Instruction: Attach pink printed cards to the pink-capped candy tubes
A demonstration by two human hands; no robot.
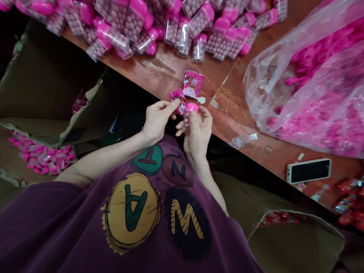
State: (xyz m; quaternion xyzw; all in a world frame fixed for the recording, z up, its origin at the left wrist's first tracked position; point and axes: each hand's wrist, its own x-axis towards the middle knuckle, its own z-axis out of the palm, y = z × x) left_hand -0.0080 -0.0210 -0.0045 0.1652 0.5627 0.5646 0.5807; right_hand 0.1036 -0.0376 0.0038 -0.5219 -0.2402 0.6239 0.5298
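My right hand (197,133) is closed around a small clear bottle with a pink cap (190,110), held upright at the table's near edge. My left hand (156,118) pinches a pink printed label (177,95) right beside the bottle's cap. A second pink printed label (193,83) lies on the brown table (161,70) just beyond my fingers. Both hands are close together, nearly touching.
A heap of pink-capped bottles filled with beads (140,13) covers the table's far side. A clear bag of pink caps (326,76) sits at right, a phone (309,170) near the edge. Cardboard boxes (45,89) with finished bottles (40,157) stand at left; another box (296,244) at right.
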